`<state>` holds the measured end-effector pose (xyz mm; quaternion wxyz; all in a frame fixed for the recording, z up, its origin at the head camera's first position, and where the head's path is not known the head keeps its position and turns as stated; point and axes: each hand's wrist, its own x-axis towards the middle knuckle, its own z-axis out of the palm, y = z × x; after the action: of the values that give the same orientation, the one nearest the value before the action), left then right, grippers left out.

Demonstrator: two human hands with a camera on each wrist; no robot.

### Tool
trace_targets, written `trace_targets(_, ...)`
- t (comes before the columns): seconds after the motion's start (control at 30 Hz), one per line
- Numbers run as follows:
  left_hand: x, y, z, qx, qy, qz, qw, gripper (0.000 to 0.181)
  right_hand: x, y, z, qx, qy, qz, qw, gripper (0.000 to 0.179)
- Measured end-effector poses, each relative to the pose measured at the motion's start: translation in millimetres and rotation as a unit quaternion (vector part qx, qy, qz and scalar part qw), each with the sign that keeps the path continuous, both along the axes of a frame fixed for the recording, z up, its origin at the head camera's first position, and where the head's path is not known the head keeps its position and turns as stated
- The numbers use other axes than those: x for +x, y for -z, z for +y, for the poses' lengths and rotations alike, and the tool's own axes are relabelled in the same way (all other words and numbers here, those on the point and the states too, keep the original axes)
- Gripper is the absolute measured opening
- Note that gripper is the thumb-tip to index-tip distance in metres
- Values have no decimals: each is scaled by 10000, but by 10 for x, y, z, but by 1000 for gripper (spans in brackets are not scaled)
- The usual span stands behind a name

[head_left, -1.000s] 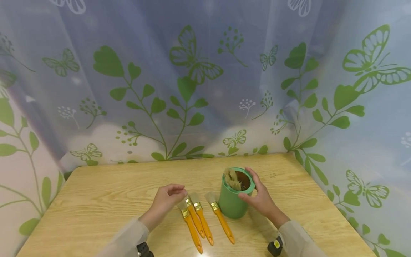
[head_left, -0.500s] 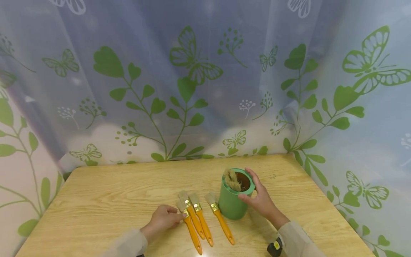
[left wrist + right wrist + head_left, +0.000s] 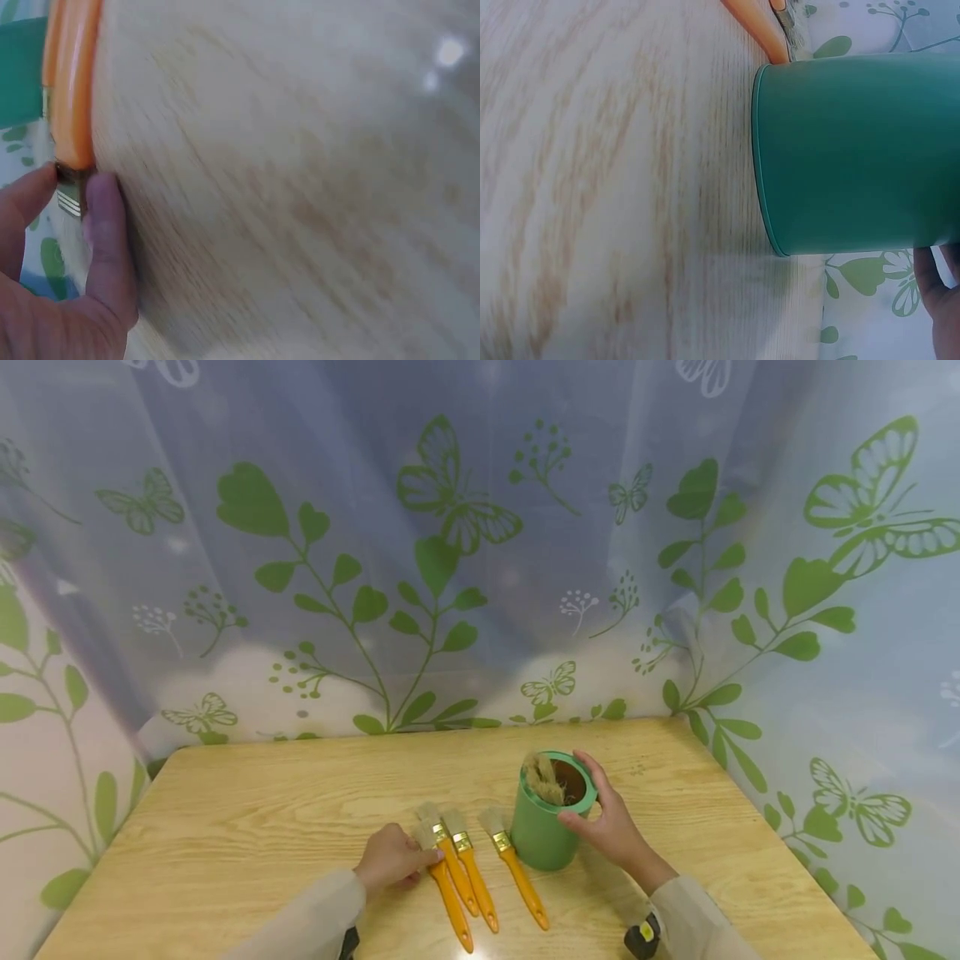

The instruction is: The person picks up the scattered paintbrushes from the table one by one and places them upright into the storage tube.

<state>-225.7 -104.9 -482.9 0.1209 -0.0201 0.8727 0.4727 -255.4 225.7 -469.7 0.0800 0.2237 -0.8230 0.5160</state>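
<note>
We note left hand (image 3: 393, 857) pinching leftmost brush (image 3: 452, 906); right hand (image 3: 611, 828) gripping green pot (image 3: 544, 837), at that brush's two o'clock. Lifting could drag the neighbouring brush (image 3: 460, 879) if bristles overlap; we can't quite tell.

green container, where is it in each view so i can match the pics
Head: green container right of centre, lower half, upright on the table.
Left wrist: green container, upper left, cut off by the left edge.
Right wrist: green container, large, right side, cut off by the right edge.
Shared landmark: orange brush handles, beside it in every view.
</note>
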Motion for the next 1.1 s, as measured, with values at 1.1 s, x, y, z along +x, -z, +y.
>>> trace_targets(1.1,-20,94,-48,72,114,347,9993,46,-20,12,5,-34,-55,65,10000,84)
